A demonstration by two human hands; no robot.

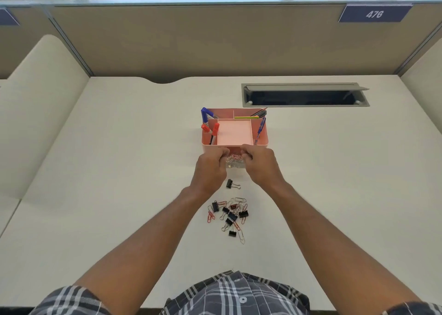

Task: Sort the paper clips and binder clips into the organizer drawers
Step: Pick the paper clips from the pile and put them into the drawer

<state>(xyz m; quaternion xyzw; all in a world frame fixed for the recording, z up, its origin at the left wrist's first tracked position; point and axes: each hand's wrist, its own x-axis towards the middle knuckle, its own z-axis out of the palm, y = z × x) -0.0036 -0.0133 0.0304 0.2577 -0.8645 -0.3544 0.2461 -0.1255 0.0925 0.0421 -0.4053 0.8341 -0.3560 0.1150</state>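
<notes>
**Two hands at the open drawer**

Both hands, left hand (210,168) and right hand (260,166), curl their fingers at the pink organizer's (262,140) pulled-out drawer (235,162), which holds paper clips. Seven black binder clips lie on the desk (119,171): one binder clip (230,183) between the wrists, six in the mixed pile (230,215) nearer the person.

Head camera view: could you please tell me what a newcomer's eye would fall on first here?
First, the pink organizer at mid-desk, pens standing in its side compartments. Just in front, the left hand and right hand meet over an open drawer holding paper clips. Nearer the person lies a loose pile of clips, with one black binder clip apart from it.
</notes>
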